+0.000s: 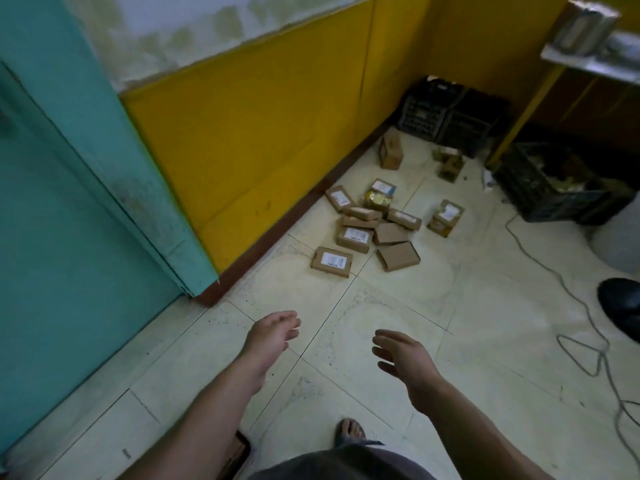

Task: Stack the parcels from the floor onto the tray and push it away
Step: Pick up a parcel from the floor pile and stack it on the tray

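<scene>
Parcels (372, 223) on floor, well ahead of both empty hands (337, 344)

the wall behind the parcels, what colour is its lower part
Yellow, above a dark brown skirting; the wall shows in the head view, behind the parcels.

I have just one view, from the wide-angle camera worn on the person's head. It faces forward and steeply down, and it is tilted, so the tiled floor (398, 306) runs away toward the upper right. Both forearms enter from the bottom edge, with the left hand (273, 332) and right hand (403, 355) nearest the lens. The scattered parcels (355, 239) lie farther off, mid-frame, beside the yellow wall (259, 140).
</scene>
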### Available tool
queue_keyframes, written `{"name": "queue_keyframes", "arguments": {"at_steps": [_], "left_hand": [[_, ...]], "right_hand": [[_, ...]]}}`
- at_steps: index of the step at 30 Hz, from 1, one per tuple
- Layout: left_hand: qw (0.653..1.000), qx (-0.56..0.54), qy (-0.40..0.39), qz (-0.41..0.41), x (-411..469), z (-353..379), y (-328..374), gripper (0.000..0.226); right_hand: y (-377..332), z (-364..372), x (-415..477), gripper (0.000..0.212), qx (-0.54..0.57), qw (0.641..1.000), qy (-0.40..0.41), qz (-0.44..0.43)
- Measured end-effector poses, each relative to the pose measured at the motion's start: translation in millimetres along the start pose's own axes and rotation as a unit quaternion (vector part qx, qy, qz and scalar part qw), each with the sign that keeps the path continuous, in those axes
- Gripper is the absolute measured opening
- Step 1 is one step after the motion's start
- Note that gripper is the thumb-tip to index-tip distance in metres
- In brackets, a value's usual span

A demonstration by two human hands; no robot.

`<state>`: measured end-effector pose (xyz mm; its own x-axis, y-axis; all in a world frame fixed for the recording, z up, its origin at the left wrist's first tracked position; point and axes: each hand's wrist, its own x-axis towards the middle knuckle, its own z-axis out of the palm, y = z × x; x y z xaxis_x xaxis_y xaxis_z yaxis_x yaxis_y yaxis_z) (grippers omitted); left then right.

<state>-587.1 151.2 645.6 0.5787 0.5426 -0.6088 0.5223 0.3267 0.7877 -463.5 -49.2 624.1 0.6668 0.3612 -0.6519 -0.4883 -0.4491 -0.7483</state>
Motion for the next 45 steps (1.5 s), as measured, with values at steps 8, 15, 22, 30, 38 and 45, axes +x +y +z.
{"name": "queue_keyframes", "arguments": {"at_steps": [8, 15, 22, 30, 38, 45], "left_hand": [[0.999, 0.046, -0.003, -0.025, 64.0, 67.8, 48.5, 0.026], [0.997, 0.067, 0.011, -0.040, 155.3, 81.0, 86.2, 0.027], [0.994, 0.076, -0.014, -0.076, 286.8, 70.3, 149.1, 0.027], [0.987, 0.094, -0.042, -0.124, 418.9, 74.9, 209.3, 0.027], [0.977, 0.080, 0.006, -0.198, 503.7, 111.0, 207.9, 0.031], [0.960, 0.051, 0.044, -0.271, 591.7, 153.7, 173.7, 0.022]], "right_hand": [[-30.1, -52.8, 74.9, 0.026, 0.003, 0.999, 0.006, 0.054], [-77.3, -43.1, 156.6, 0.026, 0.001, 0.997, 0.010, 0.073], [-159.4, -22.8, 261.5, 0.027, -0.005, 0.995, 0.045, 0.087], [-228.6, -24.8, 369.6, 0.026, 0.007, 0.989, 0.065, 0.135], [-238.9, -61.8, 493.4, 0.010, 0.012, 0.979, 0.028, 0.202], [-206.6, -70.9, 617.0, 0.017, 0.007, 0.958, 0.020, 0.286]]}}
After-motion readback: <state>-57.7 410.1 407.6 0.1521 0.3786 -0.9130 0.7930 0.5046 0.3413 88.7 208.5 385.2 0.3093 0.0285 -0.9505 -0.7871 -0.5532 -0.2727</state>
